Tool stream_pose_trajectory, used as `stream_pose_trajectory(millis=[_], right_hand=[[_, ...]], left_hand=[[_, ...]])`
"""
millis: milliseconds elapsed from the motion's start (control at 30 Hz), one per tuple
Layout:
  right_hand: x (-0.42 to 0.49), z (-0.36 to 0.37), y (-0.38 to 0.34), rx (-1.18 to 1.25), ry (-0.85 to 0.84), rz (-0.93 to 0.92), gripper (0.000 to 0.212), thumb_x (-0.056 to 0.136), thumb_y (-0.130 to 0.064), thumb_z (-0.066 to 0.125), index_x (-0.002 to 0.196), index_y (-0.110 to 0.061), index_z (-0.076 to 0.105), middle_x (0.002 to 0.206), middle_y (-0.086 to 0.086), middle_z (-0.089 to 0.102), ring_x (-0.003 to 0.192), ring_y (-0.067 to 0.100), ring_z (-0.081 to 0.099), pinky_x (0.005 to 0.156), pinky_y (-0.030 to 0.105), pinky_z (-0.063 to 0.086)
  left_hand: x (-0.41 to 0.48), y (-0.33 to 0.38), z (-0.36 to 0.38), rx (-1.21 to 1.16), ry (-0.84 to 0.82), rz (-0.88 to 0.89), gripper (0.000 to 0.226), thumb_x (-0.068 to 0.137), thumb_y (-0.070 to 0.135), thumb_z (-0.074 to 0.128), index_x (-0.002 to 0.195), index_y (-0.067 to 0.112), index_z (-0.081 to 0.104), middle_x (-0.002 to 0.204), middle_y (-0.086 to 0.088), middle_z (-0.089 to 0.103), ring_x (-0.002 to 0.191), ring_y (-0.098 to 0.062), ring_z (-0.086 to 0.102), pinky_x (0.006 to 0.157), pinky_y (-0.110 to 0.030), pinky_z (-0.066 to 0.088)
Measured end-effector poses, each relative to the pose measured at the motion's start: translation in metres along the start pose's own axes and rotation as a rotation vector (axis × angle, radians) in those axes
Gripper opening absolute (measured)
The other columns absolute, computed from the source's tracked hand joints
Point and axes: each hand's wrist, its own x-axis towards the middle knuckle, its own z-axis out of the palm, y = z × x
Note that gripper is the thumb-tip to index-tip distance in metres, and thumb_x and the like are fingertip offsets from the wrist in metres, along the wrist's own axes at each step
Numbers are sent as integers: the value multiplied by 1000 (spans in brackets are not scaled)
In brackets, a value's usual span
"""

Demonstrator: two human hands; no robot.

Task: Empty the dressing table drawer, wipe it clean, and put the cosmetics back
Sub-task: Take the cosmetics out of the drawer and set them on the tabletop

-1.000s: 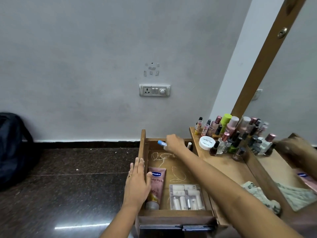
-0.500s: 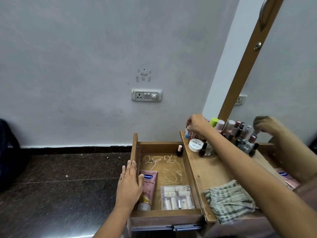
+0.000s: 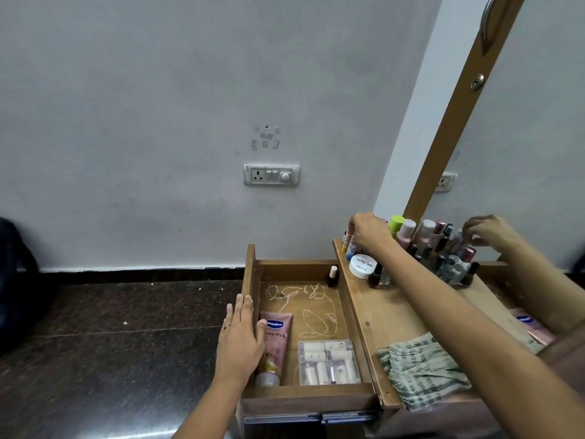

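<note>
The wooden drawer point(image 3: 252, 280) stands pulled out. Inside lie a pink Vaseline tube point(image 3: 278, 335) and a clear case of small bottles point(image 3: 329, 362), and a nail polish bottle point(image 3: 332, 276) stands in the back right corner. My left hand point(image 3: 239, 340) rests flat on the drawer's left wall, fingers straight, thumb touching the tube. My right hand point(image 3: 370, 232) is over the dressing table's back left corner and pinches a small stick with a blue end point(image 3: 350, 248), held upright among the bottles there.
A white jar point(image 3: 362, 266) and several nail polish bottles point(image 3: 376, 277) crowd the back of the tabletop point(image 3: 380, 312) against the mirror point(image 3: 522, 153). A checked cloth point(image 3: 421, 369) lies near its front edge. A dark bag point(image 3: 15, 280) sits on the floor, far left.
My right hand lifted the blue-ended stick out of the back of the drawer and carried it right to the tabletop's back corner. My left hand stayed on the drawer wall.
</note>
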Motion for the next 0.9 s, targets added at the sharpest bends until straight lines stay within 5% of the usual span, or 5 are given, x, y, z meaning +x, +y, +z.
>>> stream_pose_trajectory(millis=[433,633,800,900], right_hand=[[-3,-5,0,-26,27,2,25,84,-7,65,108,-14,69,112,11,65,102,31,63,85,39,53],[-24,-6,-33,-188,202,-84,28,84,2,53,109,-7,63,110,12,64,106,31,61,79,36,51],[-38,63,-77,-311,21,-304,32,91,-3,49,121,-6,57,123,12,55,116,28,51,87,37,48],[-32,105,-77,-462,-66,-271,33,97,-9,48,129,-4,53,129,15,52,119,28,45,94,34,42]], left_hand=[[0,-1,0,1,3,7,65,99,47,37,155,23,12,161,6,5,149,-17,1,117,-36,18],[0,-1,-1,3,-5,2,66,99,48,37,155,23,12,161,6,4,148,-17,1,117,-36,17],[-1,0,-3,0,-5,12,64,100,46,36,155,22,13,161,5,5,149,-18,2,117,-37,18],[-1,-1,-2,-8,0,12,63,100,45,37,154,23,14,161,5,6,149,-18,2,117,-37,19]])
